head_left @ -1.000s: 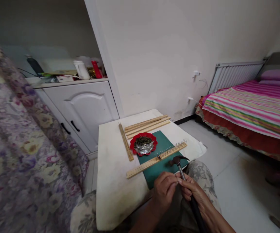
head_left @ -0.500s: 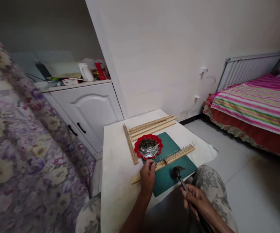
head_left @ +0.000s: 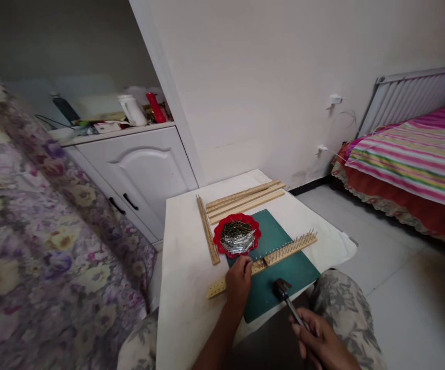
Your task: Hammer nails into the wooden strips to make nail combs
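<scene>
My right hand (head_left: 317, 334) grips the handle of a claw hammer (head_left: 292, 308), its head low over the near part of a green mat (head_left: 263, 300). My left hand (head_left: 239, 280) is closed in a pinch at a pale wooden strip (head_left: 217, 289); whatever is between the fingertips is too small to make out. The strip lies slantwise across the mat, with holes at its left end. Upright nails (head_left: 294, 246) stand in rows along its right part. Just beyond my left hand, a red scalloped dish (head_left: 217, 240) holds a heap of loose nails (head_left: 238, 236).
Several wooden strips (head_left: 245, 199) lie at the table's back, and another strip (head_left: 207, 234) lies left of the dish. A pale cover (head_left: 183, 267) drapes the table. Around it are a white cabinet (head_left: 141, 174), a floral curtain (head_left: 48, 231) and a bed (head_left: 419, 154).
The view has shifted slightly. My left hand stays pinched at the strip, its fingers drawn a little closer together. The hammer is still held low over the mat.
</scene>
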Motion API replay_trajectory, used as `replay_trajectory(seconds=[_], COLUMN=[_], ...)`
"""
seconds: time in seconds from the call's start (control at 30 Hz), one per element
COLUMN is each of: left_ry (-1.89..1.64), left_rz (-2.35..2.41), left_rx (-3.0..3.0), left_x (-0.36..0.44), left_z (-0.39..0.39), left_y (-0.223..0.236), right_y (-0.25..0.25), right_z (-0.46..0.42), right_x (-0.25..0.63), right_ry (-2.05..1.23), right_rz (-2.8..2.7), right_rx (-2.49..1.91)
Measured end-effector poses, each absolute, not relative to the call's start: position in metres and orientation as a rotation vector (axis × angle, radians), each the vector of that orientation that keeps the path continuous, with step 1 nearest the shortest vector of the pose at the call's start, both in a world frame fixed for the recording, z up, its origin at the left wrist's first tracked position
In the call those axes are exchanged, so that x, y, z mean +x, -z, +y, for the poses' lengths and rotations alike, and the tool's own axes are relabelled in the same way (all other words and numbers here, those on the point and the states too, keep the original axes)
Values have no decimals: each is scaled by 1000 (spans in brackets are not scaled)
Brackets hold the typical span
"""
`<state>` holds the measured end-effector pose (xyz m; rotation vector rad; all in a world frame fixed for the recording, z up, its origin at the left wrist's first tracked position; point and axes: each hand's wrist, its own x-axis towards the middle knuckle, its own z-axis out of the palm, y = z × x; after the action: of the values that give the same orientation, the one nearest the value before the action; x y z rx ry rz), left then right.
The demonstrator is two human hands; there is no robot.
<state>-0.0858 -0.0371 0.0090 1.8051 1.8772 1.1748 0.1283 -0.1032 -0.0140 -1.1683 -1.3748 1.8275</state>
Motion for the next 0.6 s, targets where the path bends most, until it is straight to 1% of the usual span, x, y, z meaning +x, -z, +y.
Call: replay_trajectory(seconds=[0.3,0.6], left_ry=[-1156,-1211], left_rz=[1889,1828], left_rx=[1802,1694], left_x=[-84,-84], left_z=[-34,-34], left_y=[-9,-9], right_y=[6,-36], right_z=[-102,-83], right_x=[128,114], right_ry=[-1854,-1863], right_rz=[-1402,-1455], right_rx=[-1191,-1043])
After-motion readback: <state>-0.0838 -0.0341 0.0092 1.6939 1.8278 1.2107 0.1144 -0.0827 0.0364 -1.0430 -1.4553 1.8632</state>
